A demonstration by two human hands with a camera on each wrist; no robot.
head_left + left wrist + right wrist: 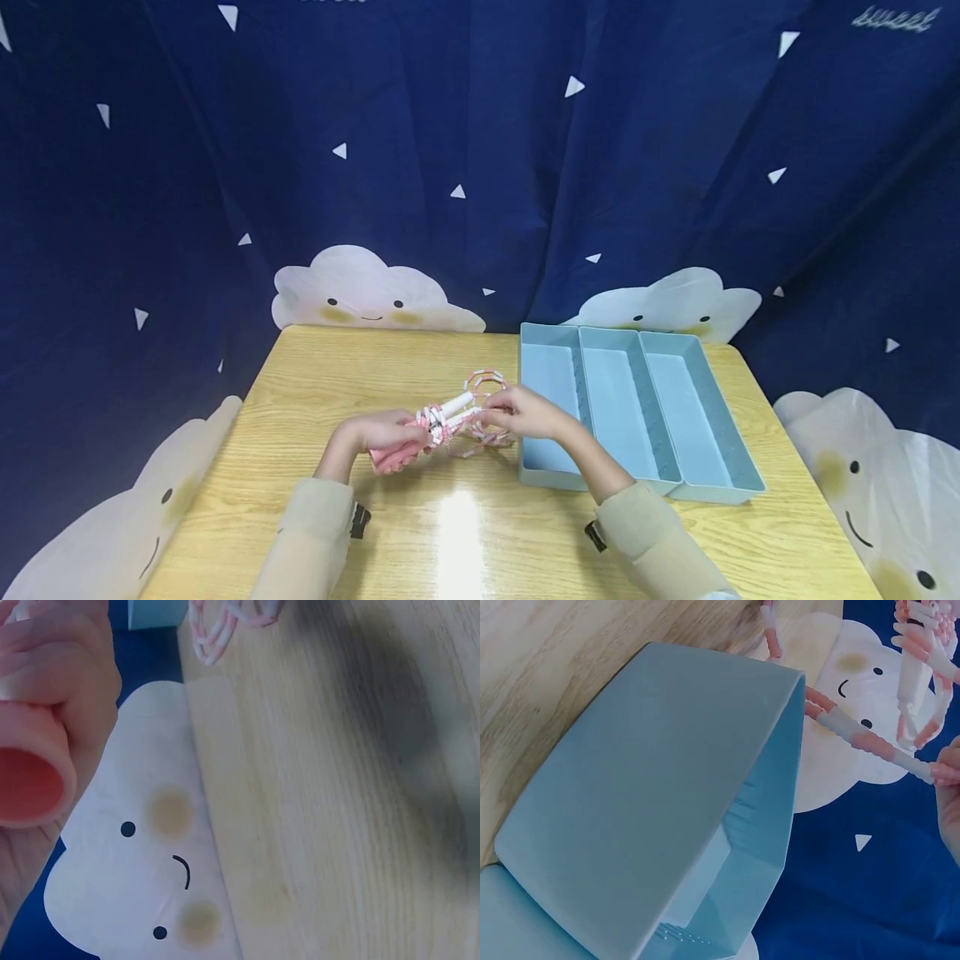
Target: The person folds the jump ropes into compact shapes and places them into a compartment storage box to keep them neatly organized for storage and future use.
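A pink and white beaded jump rope [442, 421] is held above the table, its cord wound round the white part of the handles. My left hand [384, 432] grips the pink handle ends, and one hollow handle end [34, 769] faces the camera in the left wrist view. At the other side, my right hand [525, 412] pinches a stretch of the beaded cord [870, 742] with thumb and fingers. Loose loops of cord hang between the hands and beside the blue bin.
Three light blue bins [551, 478] stand side by side on the right of the wooden table [337, 367]. The nearest bin's wall lies close under my right hand. Behind the table hangs a dark blue curtain [420, 167] with clouds and triangles.
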